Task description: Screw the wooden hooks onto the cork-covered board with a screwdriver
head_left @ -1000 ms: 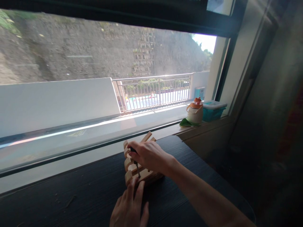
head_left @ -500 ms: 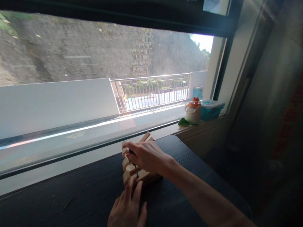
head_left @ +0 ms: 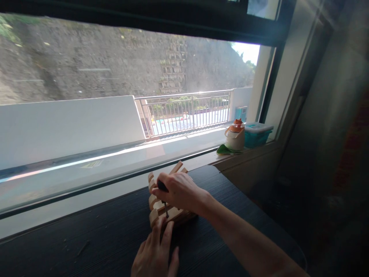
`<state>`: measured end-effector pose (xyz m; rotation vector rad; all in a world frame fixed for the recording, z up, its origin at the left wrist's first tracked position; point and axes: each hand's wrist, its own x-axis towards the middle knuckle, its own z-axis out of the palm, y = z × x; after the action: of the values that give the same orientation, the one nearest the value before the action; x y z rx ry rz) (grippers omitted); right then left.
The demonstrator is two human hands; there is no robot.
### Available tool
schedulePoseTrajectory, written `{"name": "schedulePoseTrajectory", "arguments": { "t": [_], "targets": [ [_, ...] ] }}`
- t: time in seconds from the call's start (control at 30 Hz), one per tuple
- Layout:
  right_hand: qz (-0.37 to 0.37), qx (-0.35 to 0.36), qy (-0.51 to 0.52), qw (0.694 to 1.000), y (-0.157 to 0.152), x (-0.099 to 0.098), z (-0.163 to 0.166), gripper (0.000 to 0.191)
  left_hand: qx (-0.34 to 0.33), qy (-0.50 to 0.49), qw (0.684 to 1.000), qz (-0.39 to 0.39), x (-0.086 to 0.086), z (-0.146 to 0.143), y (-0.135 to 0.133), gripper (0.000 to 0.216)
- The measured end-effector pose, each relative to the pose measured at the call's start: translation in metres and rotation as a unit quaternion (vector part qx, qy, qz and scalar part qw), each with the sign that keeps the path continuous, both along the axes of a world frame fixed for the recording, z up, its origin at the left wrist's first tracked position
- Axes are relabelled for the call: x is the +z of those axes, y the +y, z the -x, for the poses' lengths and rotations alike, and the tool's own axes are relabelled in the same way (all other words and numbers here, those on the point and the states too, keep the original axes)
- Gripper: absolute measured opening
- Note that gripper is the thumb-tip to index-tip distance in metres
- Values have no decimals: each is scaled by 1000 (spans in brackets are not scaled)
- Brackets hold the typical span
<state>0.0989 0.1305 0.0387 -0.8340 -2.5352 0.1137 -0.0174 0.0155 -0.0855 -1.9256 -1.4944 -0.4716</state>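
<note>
My right hand is wrapped round the black handle of a screwdriver. Its shaft points down at the near slat of a light wooden slatted piece, the tip on or very close to the wood. Rounded ends of several slats show along the left side; much of the rest lies hidden under my right hand and forearm. My left hand has its fingers stretched forward and apart, with fingertips touching the near left corner of the wood beside the screwdriver tip. Its thumb stands away from the piece.
The wooden piece lies on a dark table against a window sill. Small debris is scattered at the table's left. On the sill at right stand a cream bottle with orange top, a green leaf-shaped item and a teal lidded box.
My right hand has turned slightly about the screwdriver, its fingers shifting so that more of the black handle shows. My left hand and the wooden piece have stayed put.
</note>
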Motion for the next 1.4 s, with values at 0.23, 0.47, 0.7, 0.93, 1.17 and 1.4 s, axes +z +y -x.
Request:
{"name": "schedulePoseTrajectory", "arguments": {
  "t": [0.23,0.47,0.7,0.93,1.17,1.4],
  "targets": [
    [-30,44,19,998,-5,3,-4,30,8,1,1000,21,-1,3,0,43],
    [-14,79,20,997,-4,6,-7,21,7,16,1000,0,0,2,0,40],
    [18,25,24,999,8,-2,0,35,9,20,1000,1,1,0,1,41],
    [0,-32,29,999,0,-3,5,33,1,28,1000,-5,1,2,2,41],
    [-50,52,18,997,-6,3,-5,25,-2,30,999,-11,3,2,1,41],
    [-28,56,2,998,-5,5,-7,21,-3,25,1000,-13,0,3,2,40]
  ]
}}
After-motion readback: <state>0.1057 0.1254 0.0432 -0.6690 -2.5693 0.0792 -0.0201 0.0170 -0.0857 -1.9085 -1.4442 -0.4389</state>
